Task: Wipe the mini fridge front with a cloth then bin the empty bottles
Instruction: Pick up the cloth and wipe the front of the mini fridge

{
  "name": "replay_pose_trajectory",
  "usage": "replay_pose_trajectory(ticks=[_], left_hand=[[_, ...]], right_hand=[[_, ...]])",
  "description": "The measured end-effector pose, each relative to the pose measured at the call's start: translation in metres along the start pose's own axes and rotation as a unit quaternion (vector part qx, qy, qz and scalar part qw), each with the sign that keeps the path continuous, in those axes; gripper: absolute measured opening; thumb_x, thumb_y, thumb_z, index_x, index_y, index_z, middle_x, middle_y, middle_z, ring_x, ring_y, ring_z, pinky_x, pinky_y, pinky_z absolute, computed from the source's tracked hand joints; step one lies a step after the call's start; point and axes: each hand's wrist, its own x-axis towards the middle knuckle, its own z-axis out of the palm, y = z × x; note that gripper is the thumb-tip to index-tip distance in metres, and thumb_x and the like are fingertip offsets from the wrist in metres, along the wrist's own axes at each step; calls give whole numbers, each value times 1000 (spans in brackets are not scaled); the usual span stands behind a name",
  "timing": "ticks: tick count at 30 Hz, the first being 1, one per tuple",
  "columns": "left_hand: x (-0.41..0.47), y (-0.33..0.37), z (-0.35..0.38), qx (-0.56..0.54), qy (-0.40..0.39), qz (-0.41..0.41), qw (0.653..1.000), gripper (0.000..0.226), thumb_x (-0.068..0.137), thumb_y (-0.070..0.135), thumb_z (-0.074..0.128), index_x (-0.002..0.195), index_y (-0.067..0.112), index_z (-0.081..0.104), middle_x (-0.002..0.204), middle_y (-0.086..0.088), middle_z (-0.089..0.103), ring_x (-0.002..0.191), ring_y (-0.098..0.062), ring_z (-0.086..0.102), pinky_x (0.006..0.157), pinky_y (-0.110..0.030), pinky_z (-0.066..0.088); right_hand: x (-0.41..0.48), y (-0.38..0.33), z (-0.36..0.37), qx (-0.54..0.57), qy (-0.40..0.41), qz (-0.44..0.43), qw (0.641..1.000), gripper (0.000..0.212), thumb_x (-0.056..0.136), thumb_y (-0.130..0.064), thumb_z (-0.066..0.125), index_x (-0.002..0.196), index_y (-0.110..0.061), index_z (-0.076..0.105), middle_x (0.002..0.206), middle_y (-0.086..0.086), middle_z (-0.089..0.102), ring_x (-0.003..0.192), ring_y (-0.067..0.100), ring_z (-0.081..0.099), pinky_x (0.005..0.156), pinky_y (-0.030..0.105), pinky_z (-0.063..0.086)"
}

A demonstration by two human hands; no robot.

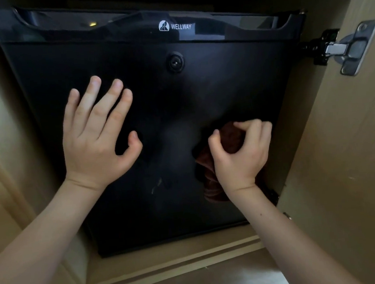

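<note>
Your right hand (240,152), right of centre in the frame, has its fingers and thumb curled round a bunched cloth (210,183) and holds it against the fridge door. The cloth is dark reddish brown and soft, with ridged folds. A wad of it shows between your thumb and fingers, and the rest hangs crumpled below your wrist.

Your left hand (94,137), left of centre, is spread wide with the fingers straight and the thumb out to the side. The palm faces the door and seems to lie flat on it, holding nothing.

Both hands are on the mini fridge front (178,101), which fills the middle of the frame. It is a matte black panel, dim and slightly smudged, with a faint pale scuff low between your wrists. A small round keyhole lock (175,62) sits above your hands. Along the glossy top band is a white WELLWAY logo (175,26).

The fridge stands inside a light wooden cabinet (171,264). The open cabinet door (345,172) runs down the right edge, with a metal hinge (354,48) at the upper right.
</note>
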Motion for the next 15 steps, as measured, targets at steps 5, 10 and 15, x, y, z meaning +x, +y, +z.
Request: replay_pose_trajectory(ticks=[5, 10, 15], left_hand=[[0, 0, 0, -3, -9, 0, 1000, 55, 90, 23, 57, 143, 9, 52, 149, -10, 48, 146, -32, 34, 122, -49, 20], [0, -2, 1, -4, -4, 1, 1000, 55, 90, 23, 58, 143, 9, 52, 149, -9, 47, 145, -32, 35, 122, -49, 20], [-1, 0, 0, -9, -3, -8, 1000, 55, 90, 22, 57, 143, 10, 51, 149, -9, 48, 146, -31, 35, 122, -48, 19]], right_hand=[[38, -44, 20, 33, 78, 57, 995, 34, 75, -35, 73, 88, -8, 56, 92, 5, 51, 84, 23, 55, 72, 48, 50], [33, -49, 24, 57, 110, 72, 990, 35, 74, -28, 76, 90, -2, 61, 93, 11, 53, 87, 24, 56, 76, 45, 50], [24, -43, 23, 63, 97, 59, 992, 34, 73, -26, 78, 91, -2, 62, 92, 11, 53, 87, 24, 56, 77, 40, 50]])
